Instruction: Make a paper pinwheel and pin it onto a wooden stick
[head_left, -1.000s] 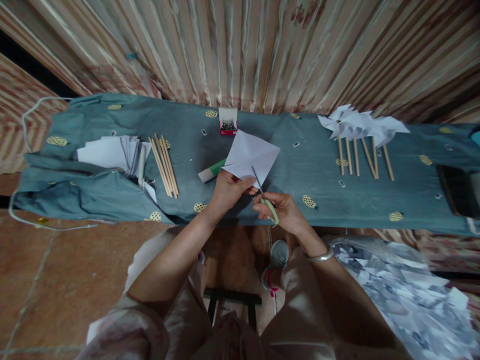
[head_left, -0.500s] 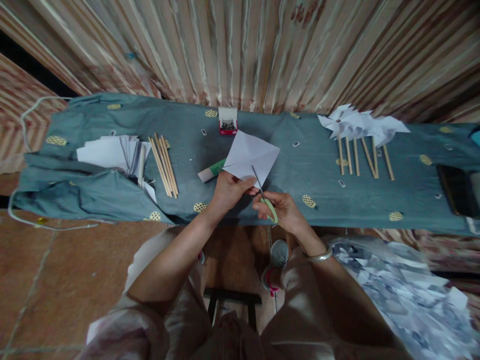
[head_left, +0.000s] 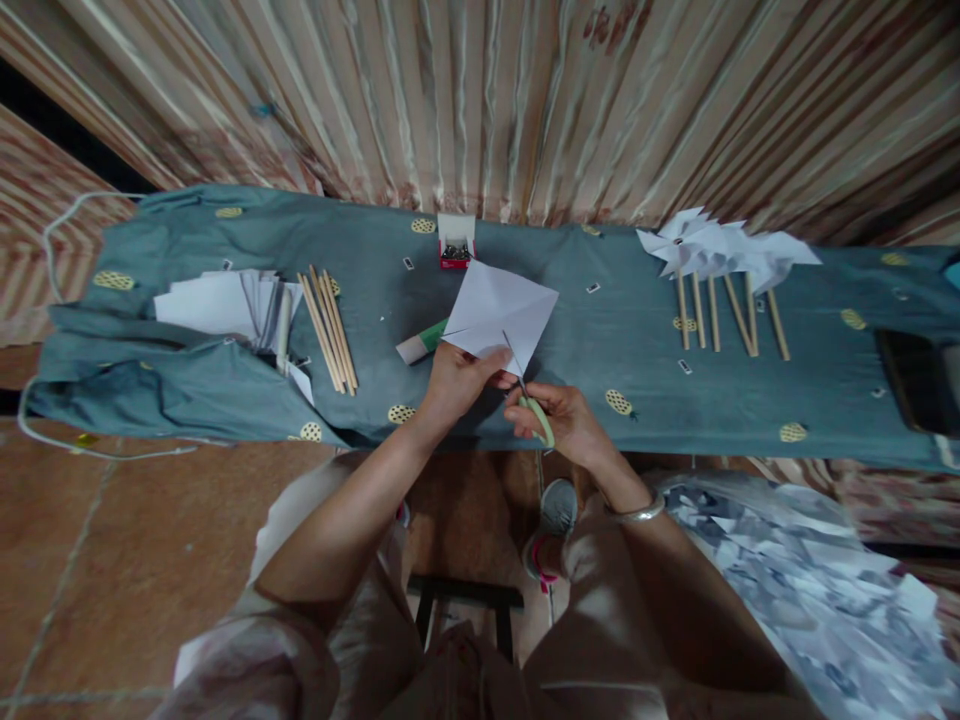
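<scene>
A square sheet of white paper (head_left: 502, 300) is held up over the cloth, turned like a diamond, with a cut or slit near its left corner. My left hand (head_left: 461, 380) pinches its lower edge between thumb and fingers. In my right hand (head_left: 559, 415) are scissors (head_left: 538, 415) with light green handles, my fingers in and around the loops. Their dark blade lies over the paper's lower corner, pointing up toward its middle. Behind the sheet's left side lies a green and white tube (head_left: 421, 342), partly hidden. A small red box (head_left: 456, 250) of metal pins stands open just beyond the sheet.
Wooden sticks (head_left: 328, 330) and a stack of white paper (head_left: 210, 308) lie at the left on the blue-green cloth (head_left: 390, 290). Several paper pinwheels (head_left: 720, 250) lie at the right, near a dark phone (head_left: 911, 380). A bag of paper scraps (head_left: 817, 590) stands below right.
The paper has shifted very slightly to the left with my left hand. Both hands keep their grips, and the scissors stay at the lower corner.
</scene>
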